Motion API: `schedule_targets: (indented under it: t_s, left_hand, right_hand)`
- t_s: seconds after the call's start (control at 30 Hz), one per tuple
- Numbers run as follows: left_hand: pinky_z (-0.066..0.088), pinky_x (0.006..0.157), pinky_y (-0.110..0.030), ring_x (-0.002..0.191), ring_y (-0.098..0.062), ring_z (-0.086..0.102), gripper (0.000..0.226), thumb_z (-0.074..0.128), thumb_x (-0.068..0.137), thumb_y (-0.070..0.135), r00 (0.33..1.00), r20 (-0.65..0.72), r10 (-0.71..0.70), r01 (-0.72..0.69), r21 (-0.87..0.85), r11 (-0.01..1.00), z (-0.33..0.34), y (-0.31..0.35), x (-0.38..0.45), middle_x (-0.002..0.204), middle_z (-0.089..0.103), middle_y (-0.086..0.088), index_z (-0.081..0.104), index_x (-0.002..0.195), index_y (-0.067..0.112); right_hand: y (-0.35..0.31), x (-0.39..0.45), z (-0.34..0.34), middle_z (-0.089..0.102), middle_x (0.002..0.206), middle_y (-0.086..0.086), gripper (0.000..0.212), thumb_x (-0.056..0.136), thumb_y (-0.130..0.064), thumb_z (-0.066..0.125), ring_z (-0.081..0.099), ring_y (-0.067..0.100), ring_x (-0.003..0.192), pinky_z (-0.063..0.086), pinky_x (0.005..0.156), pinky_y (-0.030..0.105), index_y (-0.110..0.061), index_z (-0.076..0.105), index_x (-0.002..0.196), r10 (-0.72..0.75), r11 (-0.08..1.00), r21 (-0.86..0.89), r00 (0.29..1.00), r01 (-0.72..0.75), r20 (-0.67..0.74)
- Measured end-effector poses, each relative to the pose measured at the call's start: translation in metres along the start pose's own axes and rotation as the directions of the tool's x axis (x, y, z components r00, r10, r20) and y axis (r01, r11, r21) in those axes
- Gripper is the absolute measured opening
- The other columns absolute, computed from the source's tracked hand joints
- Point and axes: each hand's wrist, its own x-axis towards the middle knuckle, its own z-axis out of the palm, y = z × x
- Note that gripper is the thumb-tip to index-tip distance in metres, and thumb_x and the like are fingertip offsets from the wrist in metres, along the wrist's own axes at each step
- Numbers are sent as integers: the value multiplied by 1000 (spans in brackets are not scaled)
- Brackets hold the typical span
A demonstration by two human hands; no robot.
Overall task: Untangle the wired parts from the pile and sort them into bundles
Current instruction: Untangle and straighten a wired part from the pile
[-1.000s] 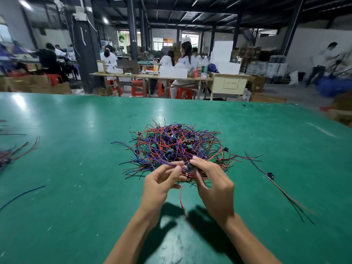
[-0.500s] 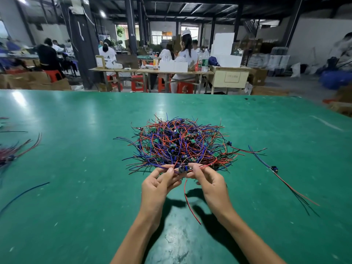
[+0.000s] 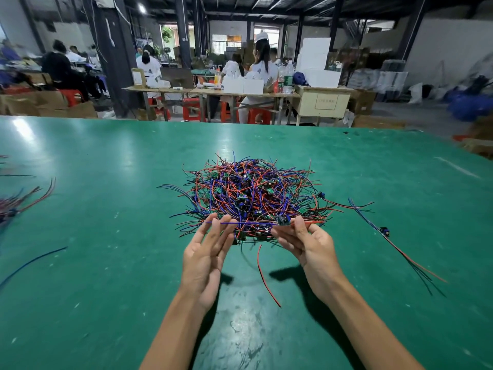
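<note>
A tangled pile of red and blue wires with small green boards lies in the middle of the green table. My right hand, palm up at the pile's near edge, pinches one small wired part between thumb and fingers. A red wire hangs from that part down toward the table. Its blue wire stretches left to the fingertips of my left hand, whose fingers are straight and spread.
One separated wired part lies to the right of the pile, its wires trailing toward me. A bundle of sorted parts sits at the left edge, with a loose blue wire nearer. People work at tables beyond the far edge.
My hands have moved apart. The left hand has gone from pinching to straight fingers, and the part's blue wire is now drawn out sideways between the hands.
</note>
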Motion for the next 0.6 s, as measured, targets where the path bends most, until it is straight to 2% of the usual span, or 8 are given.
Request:
schedule_targets:
  t_s: [0.13,0.2,0.23,0.3,0.37,0.4,0.5,0.6]
  left_hand:
    - [59,75,-22,83,-15,74,38,68,85,18,995,-57,81,-79,37,996,-7,7,4,97,76,-9,59,121,10]
    - [56,77,-24,83,-14,72,23,65,92,18,978,-50,200,-178,286,942,-11,13,5,104,75,-10,65,115,14]
    - [53,79,-26,86,-14,71,18,61,96,24,975,7,220,-201,435,878,-11,16,4,110,75,-9,70,110,18]
    - [51,79,-31,91,-19,71,32,53,96,40,978,203,46,-162,606,778,-7,16,-3,113,75,-7,75,105,18]
    - [53,76,-31,88,-24,74,33,57,94,39,923,307,-233,-37,672,740,2,11,-12,107,77,-11,74,108,15]
    - [55,75,-30,87,-26,74,31,60,95,35,881,350,-317,-23,703,711,4,7,-16,105,77,-13,73,113,14]
    - [56,74,-24,79,-24,74,33,64,95,27,809,371,-457,1,776,631,4,-4,-25,107,76,-15,66,124,11]
    - [57,71,-23,77,-22,74,32,56,102,25,766,367,-527,24,803,595,1,-8,-26,111,75,-13,59,130,11]
  right_hand:
    - [-6,0,-3,77,80,13,20,87,-30,59,76,17,71,58,61,19,-11,54,86,24,999,20,998,-25,55]
    - [-9,0,-6,75,74,9,20,86,-31,61,73,14,63,57,57,18,-11,58,86,64,998,-19,992,-62,111]
    - [-10,0,-6,74,72,8,20,85,-31,61,71,13,59,56,55,18,-11,61,86,88,995,-51,985,-81,147]
    - [-11,0,-8,70,68,7,19,86,-32,62,65,13,53,53,51,19,-14,69,83,130,987,-121,970,-107,207]
    - [-10,2,-10,66,64,5,21,85,-35,64,60,13,49,49,48,20,-18,75,78,122,973,-218,963,-69,239]
    - [-9,2,-11,65,63,3,22,85,-38,65,58,13,48,46,45,20,-20,76,78,92,957,-290,968,-21,234]
    - [-5,7,-17,65,63,-1,25,88,-40,66,53,11,46,37,41,16,-16,72,82,-87,846,-508,981,165,172]
    - [-2,11,-22,69,69,-2,22,98,-28,64,55,9,52,40,47,15,-11,70,86,-211,725,-640,967,254,144]
